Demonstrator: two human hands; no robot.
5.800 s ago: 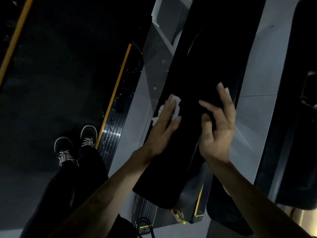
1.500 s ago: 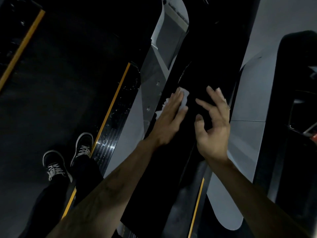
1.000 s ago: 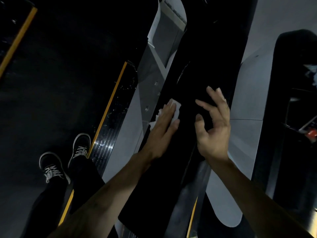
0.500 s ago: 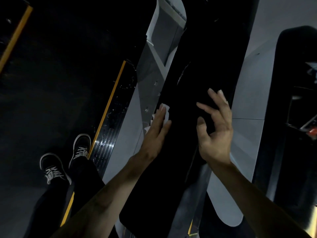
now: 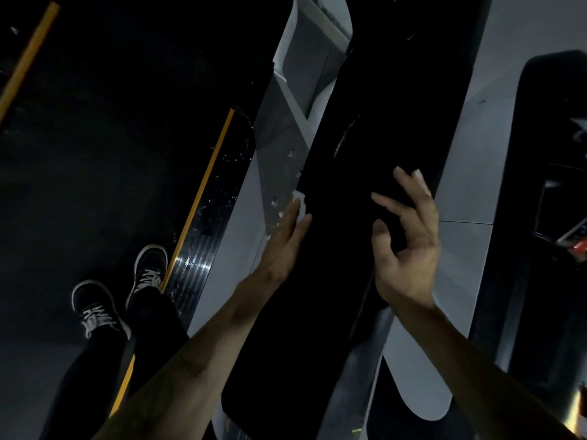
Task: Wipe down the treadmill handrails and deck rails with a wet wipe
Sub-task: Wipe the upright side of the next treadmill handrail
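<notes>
A wide black handrail (image 5: 343,217) of the treadmill runs from the lower middle up to the top of the head view. My left hand (image 5: 286,246) lies with straight fingers against its left edge and presses a white wet wipe (image 5: 299,204) onto it; only a small part of the wipe shows past the fingertips. My right hand (image 5: 409,246) hovers over the right side of the rail with loosely bent, spread fingers and holds nothing. Below on the left lies the ribbed deck rail (image 5: 203,236) with a yellow stripe.
The dark belt (image 5: 104,154) fills the left. My two black shoes with white laces (image 5: 95,309) stand on it beside the deck rail. Grey frame panels (image 5: 470,173) flank the handrail. Another black machine (image 5: 552,217) stands at the right edge.
My left hand has slid with the wipe from the top of the handrail leftward onto its left edge, and less of the wipe shows. My right hand has barely moved.
</notes>
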